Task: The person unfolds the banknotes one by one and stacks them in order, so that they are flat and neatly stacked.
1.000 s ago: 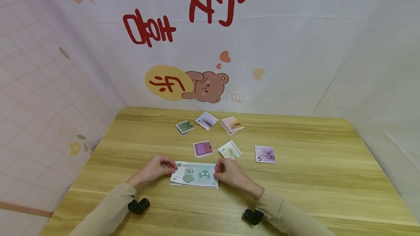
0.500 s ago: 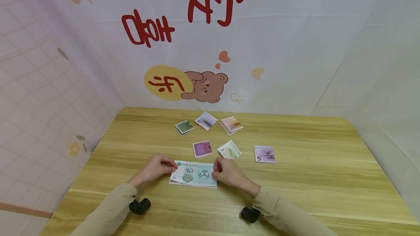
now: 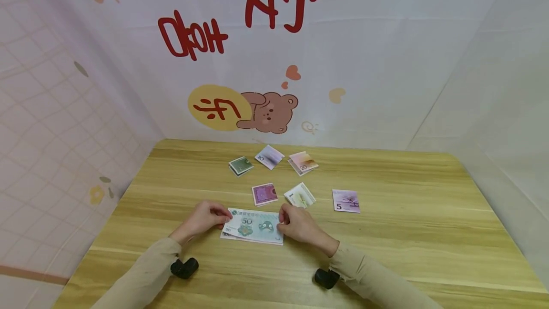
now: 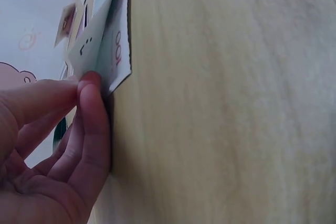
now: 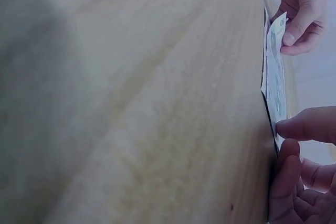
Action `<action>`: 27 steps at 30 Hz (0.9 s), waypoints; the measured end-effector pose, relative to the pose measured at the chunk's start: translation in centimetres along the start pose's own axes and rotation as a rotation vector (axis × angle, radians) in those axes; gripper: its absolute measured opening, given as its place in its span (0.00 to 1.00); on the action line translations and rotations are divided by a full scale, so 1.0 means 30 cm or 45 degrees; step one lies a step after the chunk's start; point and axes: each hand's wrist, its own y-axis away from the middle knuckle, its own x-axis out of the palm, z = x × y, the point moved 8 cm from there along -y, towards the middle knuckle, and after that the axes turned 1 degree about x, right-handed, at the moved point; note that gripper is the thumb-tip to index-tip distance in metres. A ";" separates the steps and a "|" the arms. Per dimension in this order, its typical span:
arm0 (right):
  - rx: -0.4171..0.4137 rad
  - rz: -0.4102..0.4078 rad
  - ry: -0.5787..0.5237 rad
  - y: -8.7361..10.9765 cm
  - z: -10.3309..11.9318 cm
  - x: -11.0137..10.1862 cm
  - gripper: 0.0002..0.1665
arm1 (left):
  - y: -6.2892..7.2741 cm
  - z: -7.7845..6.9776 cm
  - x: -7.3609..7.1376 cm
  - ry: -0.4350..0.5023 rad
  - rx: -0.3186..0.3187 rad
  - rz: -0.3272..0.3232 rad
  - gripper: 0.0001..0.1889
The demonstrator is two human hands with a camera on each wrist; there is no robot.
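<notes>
At the left end of the 50 note (image 3: pixel 256 226), your left hand (image 3: pixel 205 217) is pinching its edge; at its right end, your right hand (image 3: pixel 299 226) is pinching too; beneath it, a 100 note (image 4: pixel 118 44) is lying on the table (image 3: pixel 407 237).

A screened-in nook here, home or studio impossible to tell: creased white cloth walls (image 3: pixel 377 70), brown cartoon bear print (image 3: pixel 273 112) and all, rising beyond the far edge of the yellow wood-grain tabletop (image 3: pixel 411 232)!
</notes>
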 end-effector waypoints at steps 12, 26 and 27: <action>-0.058 0.075 -0.111 -0.006 -0.013 -0.001 0.09 | -0.012 0.014 0.007 0.019 -0.041 0.045 0.05; -0.023 0.269 -0.540 0.038 -0.067 -0.080 0.06 | -0.029 0.003 -0.033 0.015 -0.057 0.119 0.10; -0.018 0.262 -0.529 0.040 -0.070 -0.089 0.07 | -0.031 -0.002 -0.037 0.023 -0.051 0.111 0.10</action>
